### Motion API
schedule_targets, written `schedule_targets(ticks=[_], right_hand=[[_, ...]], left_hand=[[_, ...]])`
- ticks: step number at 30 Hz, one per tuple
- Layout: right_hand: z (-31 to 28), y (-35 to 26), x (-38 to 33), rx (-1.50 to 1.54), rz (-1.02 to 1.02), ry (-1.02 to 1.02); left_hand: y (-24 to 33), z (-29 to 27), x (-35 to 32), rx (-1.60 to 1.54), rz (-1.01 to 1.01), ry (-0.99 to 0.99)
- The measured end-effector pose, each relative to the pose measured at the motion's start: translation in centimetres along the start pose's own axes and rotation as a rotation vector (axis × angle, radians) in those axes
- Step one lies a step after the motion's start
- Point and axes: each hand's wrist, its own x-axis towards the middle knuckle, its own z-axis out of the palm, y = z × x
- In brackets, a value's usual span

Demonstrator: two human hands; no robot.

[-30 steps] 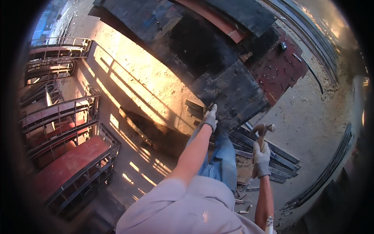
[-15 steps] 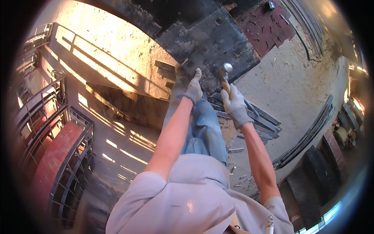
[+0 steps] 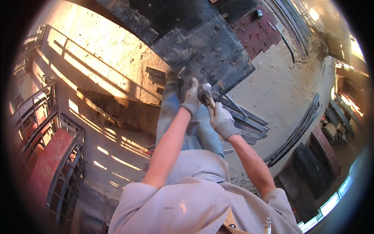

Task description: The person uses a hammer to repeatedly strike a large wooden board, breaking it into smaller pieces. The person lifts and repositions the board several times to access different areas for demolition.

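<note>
Closed around the wooden handle, the gloved right hand (image 3: 223,121) holds a hammer (image 3: 206,95) whose steel head sits up and left of the grip, its long axis running diagonally toward the dark metal sheet (image 3: 202,43). Gloved left hand (image 3: 191,97) is nearer the head, just beside it, fingers curled; whether it grips anything cannot be told.

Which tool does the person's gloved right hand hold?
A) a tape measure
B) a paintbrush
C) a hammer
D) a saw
C: the right hand grips a wooden handle topped by a rounded metal head, a hammer, raised beside the left hand.
</note>
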Motion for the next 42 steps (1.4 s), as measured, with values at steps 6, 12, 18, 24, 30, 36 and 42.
schedule_targets(ticks=[6,12,18,24,30,36,42], right_hand=[[6.0,7.6,-0.9,0.237,-0.086,0.248],[1.6,5.0,-3.2,0.485,0.010,0.126],[-8.6,-0.1,-6.7,0.907,-0.066,0.104],[-10.3,-0.4,-7.6,0.247,-0.198,0.226],[-7.6,-0.6,-7.7,0.056,-0.251,0.163],[-6.9,0.0,-7.3,0.237,-0.178,0.224],[-7.2,-0.7,-7.5,0.077,-0.094,0.109]], left_hand=[[-2.0,1.0,2.0,0.147,0.023,0.488],[-2.4,0.0,1.6,0.105,-0.025,0.388],[-2.0,0.6,0.4,0.204,0.078,0.368],[-0.8,1.8,-0.2,0.129,0.005,0.414],[-0.7,2.7,-1.1,0.169,0.014,0.385],[-0.4,3.2,-1.3,0.215,0.015,0.388],[-0.5,3.4,-2.3,0.251,0.015,0.387]])
